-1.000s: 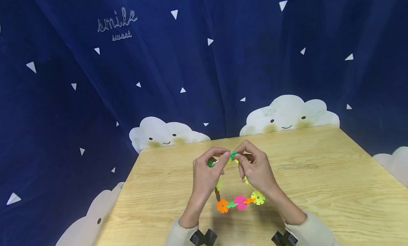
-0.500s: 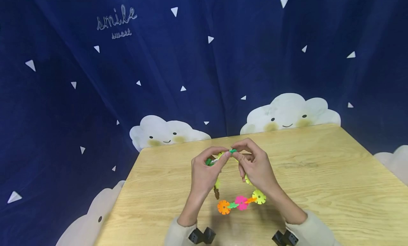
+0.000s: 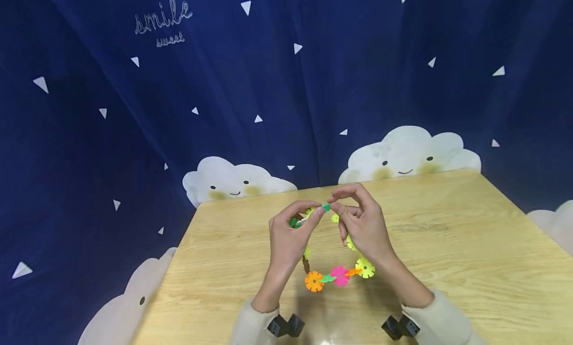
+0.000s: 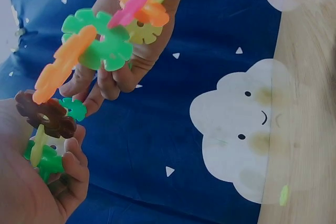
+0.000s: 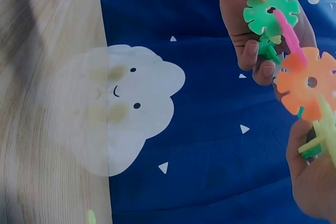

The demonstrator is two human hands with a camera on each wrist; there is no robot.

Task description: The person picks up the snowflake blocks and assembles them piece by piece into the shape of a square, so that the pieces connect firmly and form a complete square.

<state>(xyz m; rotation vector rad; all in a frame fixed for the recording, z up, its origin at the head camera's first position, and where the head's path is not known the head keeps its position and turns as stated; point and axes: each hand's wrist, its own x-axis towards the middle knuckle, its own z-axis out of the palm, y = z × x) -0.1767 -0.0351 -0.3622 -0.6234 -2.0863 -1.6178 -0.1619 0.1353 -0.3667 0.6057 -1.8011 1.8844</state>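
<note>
A chain of flower-shaped plastic discs, among them a pink disc (image 3: 340, 275), an orange disc (image 3: 314, 281) and a yellow disc (image 3: 365, 268), hangs in a loop between both hands above the table. At the loop's far side, my left hand (image 3: 288, 238) pinches a small green disc (image 3: 326, 207) between thumb and forefinger. My right hand (image 3: 364, 230) meets that disc from the other side, thumb and curled fingers at the chain; its forefinger arches above. In the left wrist view a brown disc (image 4: 44, 114) hangs before the left palm. Fingers partly hide the joint between the discs.
The wooden table (image 3: 447, 235) lies under the hands. Behind it hangs a dark blue curtain (image 3: 268, 86) with white triangles and smiling clouds. A small yellow-green patch (image 4: 284, 195) shows near the table's edge in the left wrist view. Black wrist mounts (image 3: 286, 326) sit at both cuffs.
The right forefinger has lifted and arched away from the green disc, and the right hand has shifted slightly right. The left hand keeps its pinch. The whole head view has tilted a little.
</note>
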